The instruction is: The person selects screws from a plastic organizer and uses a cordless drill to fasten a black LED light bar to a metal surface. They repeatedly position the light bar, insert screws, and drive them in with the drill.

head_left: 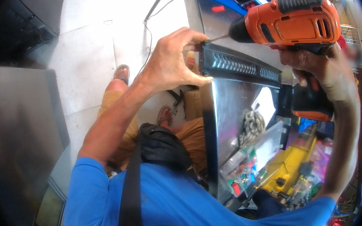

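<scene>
In my right hand (320, 67) is an orange and black cordless drill (292, 23), gripped by its handle with the battery end hanging below. Its thin bit (219, 38) points left, the tip close to my left fingertips and the upper left corner of a black bar with slanted vent slots (234, 62). My left hand (168, 61) pinches the left end of that bar, index finger at its top and thumb at its lower edge. The bar lies along the far edge of a shiny metal-topped case or bench (227, 104). Whether the tip touches a screw, I cannot make out.
On the metal top are a grey patterned cloth bundle (252, 127) and a clear plastic box (239, 164) of small coloured parts. A yellow tray (291, 163) with loose items sits to its right. Grey cabinets (19, 115) stand at left; a cable (149, 44) runs down toward the pale floor.
</scene>
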{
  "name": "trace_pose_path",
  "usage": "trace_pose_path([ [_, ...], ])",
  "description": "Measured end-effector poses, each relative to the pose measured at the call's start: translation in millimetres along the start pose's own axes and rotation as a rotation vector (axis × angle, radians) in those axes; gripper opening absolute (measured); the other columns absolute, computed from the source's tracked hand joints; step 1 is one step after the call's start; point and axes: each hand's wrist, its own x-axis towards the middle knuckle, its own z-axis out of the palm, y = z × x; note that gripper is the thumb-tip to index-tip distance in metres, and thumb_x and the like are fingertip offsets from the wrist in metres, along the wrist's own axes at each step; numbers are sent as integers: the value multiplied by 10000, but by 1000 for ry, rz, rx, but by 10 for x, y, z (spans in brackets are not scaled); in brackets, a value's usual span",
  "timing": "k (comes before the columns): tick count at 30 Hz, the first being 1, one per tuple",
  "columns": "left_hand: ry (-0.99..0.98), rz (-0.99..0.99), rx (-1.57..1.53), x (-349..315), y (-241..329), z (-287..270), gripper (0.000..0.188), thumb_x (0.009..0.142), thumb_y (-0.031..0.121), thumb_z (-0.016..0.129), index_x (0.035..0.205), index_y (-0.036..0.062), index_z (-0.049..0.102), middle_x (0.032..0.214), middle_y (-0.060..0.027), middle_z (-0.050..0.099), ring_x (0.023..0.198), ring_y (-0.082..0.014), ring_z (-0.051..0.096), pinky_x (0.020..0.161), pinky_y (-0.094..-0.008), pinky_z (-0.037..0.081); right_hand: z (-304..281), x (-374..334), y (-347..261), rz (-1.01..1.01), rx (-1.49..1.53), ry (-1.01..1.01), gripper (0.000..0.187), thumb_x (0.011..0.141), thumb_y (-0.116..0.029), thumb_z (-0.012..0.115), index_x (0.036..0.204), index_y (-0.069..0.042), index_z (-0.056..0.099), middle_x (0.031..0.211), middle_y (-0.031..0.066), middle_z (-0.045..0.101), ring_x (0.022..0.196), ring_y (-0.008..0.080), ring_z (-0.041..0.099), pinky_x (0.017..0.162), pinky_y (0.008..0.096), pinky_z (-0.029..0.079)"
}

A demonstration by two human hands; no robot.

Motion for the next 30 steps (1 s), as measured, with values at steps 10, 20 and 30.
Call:
trace_pose_path([
  [10,-2,-2,1,-5,-17,5,735,594,199,988,1195,-44,642,1118,-137,664,1070,-261,712,1012,-404,606,28,11,28,-46,23,21,386,826,-269,804,1115,-20,742,712,36,672,501,88,559,464,238,404],
  [20,2,7,-19,7,7,-6,734,598,197,985,1200,-41,640,1114,-131,660,1073,-260,711,1018,-404,603,5,-3,65,1,-35,18,435,839,-340,836,1126,-26,746,638,33,640,474,86,562,439,231,399],
  [30,-1,8,-16,5,4,-2,756,591,207,985,1212,-47,637,1117,-146,662,1072,-277,714,1010,-412,607,10,14,95,-18,10,9,430,848,-315,834,1146,-23,730,684,29,638,511,85,561,473,233,426],
])
